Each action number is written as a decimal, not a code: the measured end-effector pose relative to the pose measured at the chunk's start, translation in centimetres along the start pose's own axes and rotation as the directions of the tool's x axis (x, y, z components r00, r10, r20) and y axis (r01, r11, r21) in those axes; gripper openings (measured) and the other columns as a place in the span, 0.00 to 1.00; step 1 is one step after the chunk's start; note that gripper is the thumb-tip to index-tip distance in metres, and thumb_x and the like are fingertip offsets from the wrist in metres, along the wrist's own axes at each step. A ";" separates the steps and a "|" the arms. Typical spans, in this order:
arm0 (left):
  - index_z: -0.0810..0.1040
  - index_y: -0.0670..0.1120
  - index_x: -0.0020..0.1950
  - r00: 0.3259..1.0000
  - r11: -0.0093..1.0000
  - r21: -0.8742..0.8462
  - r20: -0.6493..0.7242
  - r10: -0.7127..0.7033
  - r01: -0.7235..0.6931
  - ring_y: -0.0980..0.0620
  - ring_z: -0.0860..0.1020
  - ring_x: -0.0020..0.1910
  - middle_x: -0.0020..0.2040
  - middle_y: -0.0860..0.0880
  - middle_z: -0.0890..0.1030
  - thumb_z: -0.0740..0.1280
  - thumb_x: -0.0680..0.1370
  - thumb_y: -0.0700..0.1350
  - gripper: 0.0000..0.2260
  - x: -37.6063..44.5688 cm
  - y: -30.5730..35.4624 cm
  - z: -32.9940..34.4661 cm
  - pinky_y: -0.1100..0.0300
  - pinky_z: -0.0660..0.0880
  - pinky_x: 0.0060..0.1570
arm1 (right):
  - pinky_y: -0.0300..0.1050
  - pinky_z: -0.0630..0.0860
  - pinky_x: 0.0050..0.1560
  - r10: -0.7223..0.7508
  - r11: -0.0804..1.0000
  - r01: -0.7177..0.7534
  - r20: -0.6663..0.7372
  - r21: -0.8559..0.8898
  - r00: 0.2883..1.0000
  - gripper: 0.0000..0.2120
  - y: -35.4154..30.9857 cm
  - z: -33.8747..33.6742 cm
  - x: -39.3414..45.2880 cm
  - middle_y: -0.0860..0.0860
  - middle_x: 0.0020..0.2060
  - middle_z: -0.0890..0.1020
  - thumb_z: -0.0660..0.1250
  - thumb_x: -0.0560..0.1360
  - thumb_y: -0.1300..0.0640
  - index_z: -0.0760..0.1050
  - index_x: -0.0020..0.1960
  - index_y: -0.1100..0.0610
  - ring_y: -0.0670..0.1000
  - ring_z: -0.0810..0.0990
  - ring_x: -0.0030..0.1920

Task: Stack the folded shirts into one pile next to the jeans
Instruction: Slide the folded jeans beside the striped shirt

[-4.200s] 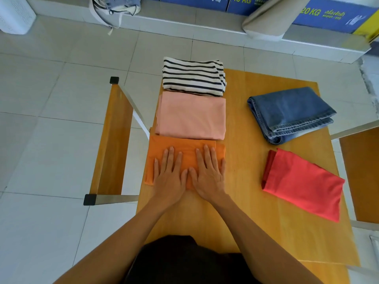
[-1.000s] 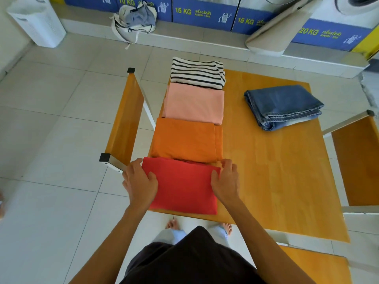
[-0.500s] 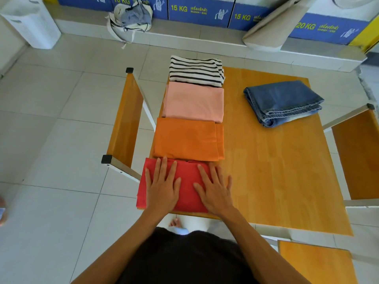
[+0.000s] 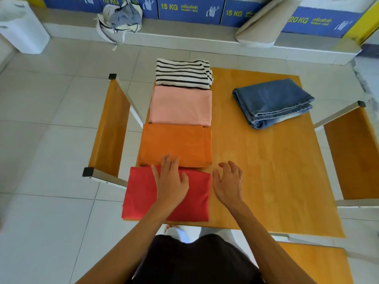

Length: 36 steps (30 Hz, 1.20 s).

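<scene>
Four folded shirts lie in a row: striped shirt (image 4: 183, 73), pink shirt (image 4: 180, 105), orange shirt (image 4: 175, 145), red shirt (image 4: 141, 193). Left hand (image 4: 171, 184) lies flat and unclenched on the red shirt; right hand (image 4: 228, 184) hovers spread, gripping nothing. Folded jeans (image 4: 271, 101) sit well apart.

A cloth bag (image 4: 121, 19) slumped on the ledge (image 4: 184, 41) below blue signs (image 4: 189, 8). A white bin (image 4: 21, 29) stood on the tiled floor (image 4: 47, 124).

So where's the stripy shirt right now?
In the head view, the striped shirt lies folded at the far left corner of the wooden table, at the end of the row just beyond the pink shirt, with the jeans off to its right.
</scene>
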<state>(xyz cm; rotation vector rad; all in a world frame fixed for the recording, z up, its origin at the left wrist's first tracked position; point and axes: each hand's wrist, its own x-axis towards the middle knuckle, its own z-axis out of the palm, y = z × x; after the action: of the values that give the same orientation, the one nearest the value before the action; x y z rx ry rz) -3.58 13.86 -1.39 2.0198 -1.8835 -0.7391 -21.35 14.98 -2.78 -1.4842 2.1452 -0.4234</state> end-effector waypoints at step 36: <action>0.51 0.62 0.78 0.940 0.872 0.350 0.145 0.310 -0.342 0.49 0.42 0.79 0.81 0.50 0.44 0.58 0.81 0.54 0.27 25.7 19.9 12.8 0.36 0.53 0.70 | 0.66 0.62 0.65 0.026 0.981 -0.034 -0.043 -0.192 0.999 0.37 13.5 -15.1 35.5 0.52 0.78 0.51 0.54 0.72 0.26 0.51 0.77 0.36 0.66 0.59 0.70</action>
<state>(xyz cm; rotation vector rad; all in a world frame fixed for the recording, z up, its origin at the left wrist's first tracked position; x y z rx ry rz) -26.79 -11.87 -5.89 1.8050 -2.4895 -0.4047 -50.39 -13.71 -4.98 -1.5553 2.2918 -0.2419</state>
